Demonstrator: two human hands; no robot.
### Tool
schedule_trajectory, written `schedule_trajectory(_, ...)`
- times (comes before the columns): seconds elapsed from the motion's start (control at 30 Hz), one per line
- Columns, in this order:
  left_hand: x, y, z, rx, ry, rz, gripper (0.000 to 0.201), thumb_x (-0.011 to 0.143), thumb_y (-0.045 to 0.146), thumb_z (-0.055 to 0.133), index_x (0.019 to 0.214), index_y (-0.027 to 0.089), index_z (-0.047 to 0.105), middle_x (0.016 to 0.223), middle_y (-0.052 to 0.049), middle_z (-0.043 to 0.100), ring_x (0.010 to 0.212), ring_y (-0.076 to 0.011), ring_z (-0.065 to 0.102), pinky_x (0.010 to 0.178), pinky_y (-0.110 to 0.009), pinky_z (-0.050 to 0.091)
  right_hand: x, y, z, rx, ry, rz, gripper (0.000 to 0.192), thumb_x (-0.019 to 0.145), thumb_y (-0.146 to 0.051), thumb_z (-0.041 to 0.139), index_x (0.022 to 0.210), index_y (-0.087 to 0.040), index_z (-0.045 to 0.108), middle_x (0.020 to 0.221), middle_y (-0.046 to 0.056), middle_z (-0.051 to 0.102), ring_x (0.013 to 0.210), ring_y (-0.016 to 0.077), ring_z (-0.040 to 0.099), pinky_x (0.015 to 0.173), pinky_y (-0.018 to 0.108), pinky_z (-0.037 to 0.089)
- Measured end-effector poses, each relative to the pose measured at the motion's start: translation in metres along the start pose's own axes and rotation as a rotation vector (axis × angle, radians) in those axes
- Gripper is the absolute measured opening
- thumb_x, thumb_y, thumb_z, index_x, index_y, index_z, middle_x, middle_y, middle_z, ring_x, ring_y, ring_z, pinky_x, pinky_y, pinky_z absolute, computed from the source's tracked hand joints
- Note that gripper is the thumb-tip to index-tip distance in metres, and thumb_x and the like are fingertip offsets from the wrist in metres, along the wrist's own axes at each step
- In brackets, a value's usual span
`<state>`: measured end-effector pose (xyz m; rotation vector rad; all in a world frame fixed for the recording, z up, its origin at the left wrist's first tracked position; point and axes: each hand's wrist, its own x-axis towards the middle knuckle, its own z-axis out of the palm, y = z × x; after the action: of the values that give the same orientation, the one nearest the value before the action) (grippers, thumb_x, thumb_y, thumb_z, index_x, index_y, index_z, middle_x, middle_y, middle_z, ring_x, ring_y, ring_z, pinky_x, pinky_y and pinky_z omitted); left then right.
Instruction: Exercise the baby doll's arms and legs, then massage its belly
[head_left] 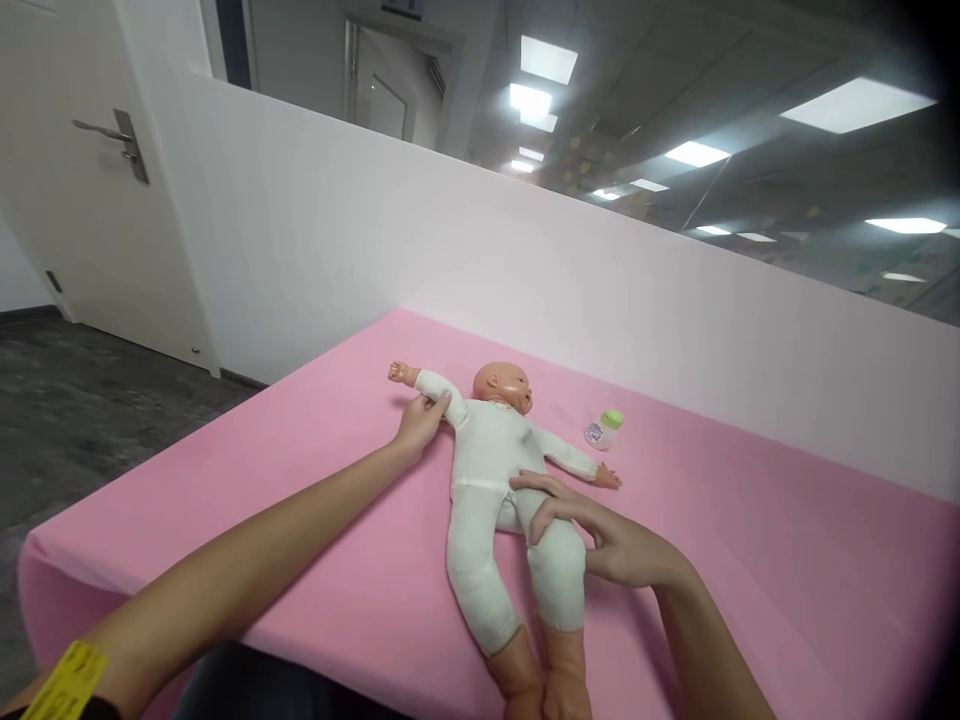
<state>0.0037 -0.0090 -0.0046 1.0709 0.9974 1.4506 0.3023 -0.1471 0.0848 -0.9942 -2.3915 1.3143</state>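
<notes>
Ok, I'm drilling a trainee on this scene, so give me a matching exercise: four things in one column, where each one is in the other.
Things:
1. left hand
2. right hand
3. bottle
4. doll

Places:
A. lying beside the doll's head
B. on the doll's arm
C. on its back on the pink sheet
D. on the doll's thigh

Pairs: 1-B, 2-D, 3-A, 4-C

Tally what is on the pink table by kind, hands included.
Baby doll in white suit: 1
Small bottle with green cap: 1
Hands on the doll: 2, the left hand at its arm, the right hand on its thigh
Total: 4
</notes>
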Motion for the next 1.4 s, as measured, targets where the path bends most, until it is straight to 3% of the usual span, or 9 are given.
schedule_trajectory(0.2,0.004,0.004,-0.001,0.074,-0.016,-0.168,0.038,0.092,0.051,0.068,0.094,0.013,0.068,0.1,-0.017,0.077,0.089,-0.026,0.076,0.082,-0.037,0.062,-0.001,-0.004,0.002,-0.061,-0.039,-0.026,0.032,0.09,-0.017,0.066,0.116,-0.033,0.074,0.169,-0.003,0.03,0.161,0.0281,0.014,0.125,0.051,0.029)
schedule_trajectory(0.43,0.003,0.022,-0.005,0.321,-0.093,-0.295,0.05,0.093,0.059,0.059,0.076,0.013,0.069,0.071,-0.016,0.075,0.056,-0.0226,0.068,0.055,-0.033,0.053,-0.007,-0.004,-0.008,0.058,0.032,-0.146,0.034,0.08,-0.022,0.077,0.111,-0.035,0.078,0.151,0.001,0.057,0.151,0.0313,0.04,0.119,0.059,0.036)
schedule_trajectory(0.53,-0.003,0.03,-0.007,0.441,-0.12,-0.228,0.05,0.088,0.057,0.064,0.06,0.016,0.067,0.057,-0.01,0.069,0.047,-0.0193,0.058,0.05,-0.03,0.041,0.0,0.011,-0.013,0.254,0.164,-0.193,0.022,0.079,-0.045,0.079,0.094,-0.028,0.077,0.123,0.007,0.073,0.128,0.0333,0.061,0.107,0.058,0.048)
schedule_trajectory(0.6,-0.007,0.034,-0.008,0.484,-0.102,-0.152,0.053,0.087,0.053,0.066,0.047,0.019,0.057,0.045,-0.005,0.058,0.043,-0.016,0.049,0.051,-0.03,0.035,0.008,0.026,-0.013,0.486,0.362,-0.219,0.033,0.084,-0.057,0.07,0.079,-0.025,0.069,0.104,0.009,0.072,0.106,0.0304,0.067,0.094,0.052,0.054)
schedule_trajectory(0.7,-0.012,0.04,-0.006,0.488,-0.088,-0.077,0.059,0.088,0.049,0.065,0.04,0.022,0.042,0.037,0.001,0.04,0.041,-0.013,0.035,0.052,-0.03,0.029,0.021,0.048,-0.011,0.813,0.654,-0.257,0.04,0.087,-0.055,0.06,0.066,-0.025,0.045,0.077,0.004,0.056,0.078,0.023,0.057,0.072,0.042,0.052)
schedule_trajectory(0.77,-0.013,0.041,-0.003,0.457,-0.129,-0.057,0.056,0.089,0.049,0.062,0.043,0.021,0.044,0.041,0.001,0.042,0.044,-0.0132,0.036,0.053,-0.029,0.03,0.027,0.057,-0.009,0.959,0.747,-0.281,0.038,0.086,-0.048,0.059,0.066,-0.026,0.035,0.071,0.0,0.042,0.067,0.0196,0.046,0.062,0.038,0.046)
schedule_trajectory(0.9,-0.013,0.032,0.003,0.377,-0.251,-0.079,0.05,0.089,0.053,0.058,0.052,0.019,0.055,0.05,-0.002,0.052,0.049,-0.0144,0.046,0.056,-0.028,0.037,0.032,0.066,-0.008,1.147,0.811,-0.316,0.035,0.081,-0.036,0.059,0.066,-0.025,0.03,0.07,-0.003,0.028,0.061,0.0165,0.033,0.056,0.034,0.04)
schedule_trajectory(1.17,-0.015,0.016,0.008,0.21,-0.406,-0.171,0.049,0.088,0.059,0.061,0.06,0.018,0.062,0.05,-0.001,0.049,0.047,-0.0133,0.044,0.052,-0.028,0.034,0.034,0.075,-0.006,1.203,0.871,-0.316,0.038,0.077,-0.027,0.059,0.061,-0.024,0.025,0.065,-0.006,0.018,0.055,0.0136,0.024,0.051,0.03,0.036)
schedule_trajectory(1.4,-0.006,0.024,-0.001,-0.029,-0.447,-0.266,0.054,0.084,0.062,0.06,0.054,0.023,0.04,0.048,0.003,0.027,0.043,-0.0117,0.026,0.045,-0.028,0.023,0.041,0.085,-0.005,1.061,0.949,-0.25,0.059,0.09,-0.034,0.064,0.059,-0.022,0.015,0.057,-0.006,0.017,0.053,0.0121,0.025,0.051,0.029,0.037)
